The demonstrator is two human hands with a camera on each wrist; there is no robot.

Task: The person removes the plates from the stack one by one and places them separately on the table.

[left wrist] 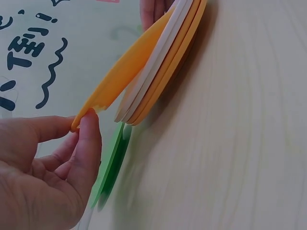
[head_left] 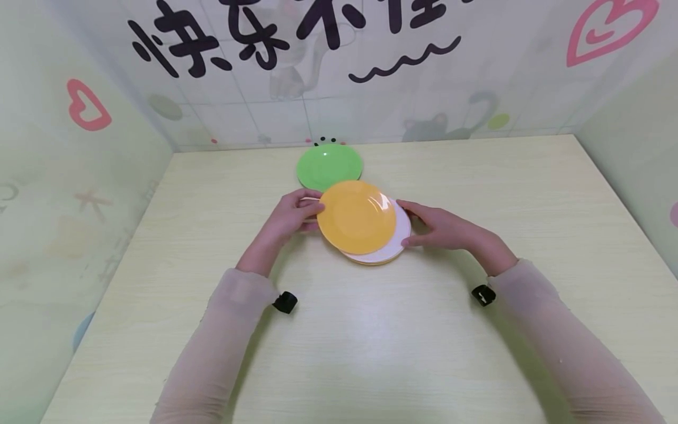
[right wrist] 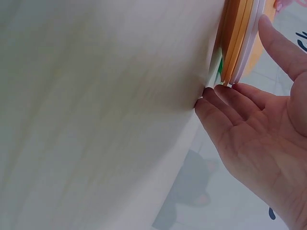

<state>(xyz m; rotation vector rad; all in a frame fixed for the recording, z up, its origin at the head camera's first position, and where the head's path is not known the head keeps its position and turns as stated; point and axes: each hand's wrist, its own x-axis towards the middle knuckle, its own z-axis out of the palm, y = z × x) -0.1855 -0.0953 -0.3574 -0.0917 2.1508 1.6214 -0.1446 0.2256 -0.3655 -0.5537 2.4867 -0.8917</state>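
- Pink heart point(head_left: 89, 105) on the wall at far left.
- Left sleeve point(head_left: 217, 341), pale and long, with a small black device point(head_left: 286, 302) at its cuff.
- Left hand point(head_left: 291, 215): its grip pinches the left rim of the orange plate point(head_left: 357, 218) between thumb and fingers.
- Green plate point(head_left: 328, 166) near the back edge of the pale desk point(head_left: 371, 353); the orange plate hides part of its front.
- The orange plate tilts, its left side raised, leaving a wedge-shaped gap above the white plate point(head_left: 404, 227).
- The white plate lies in a stack with orange rims point(head_left: 378, 262) beneath it, offset to the right of the orange plate.
- Right hand point(head_left: 442, 228): its grip is spread, thumb apart from the fingers, fingertips touching the stack's right edge.
- Right sleeve point(head_left: 561, 341), likewise pale, with a black device at its cuff.
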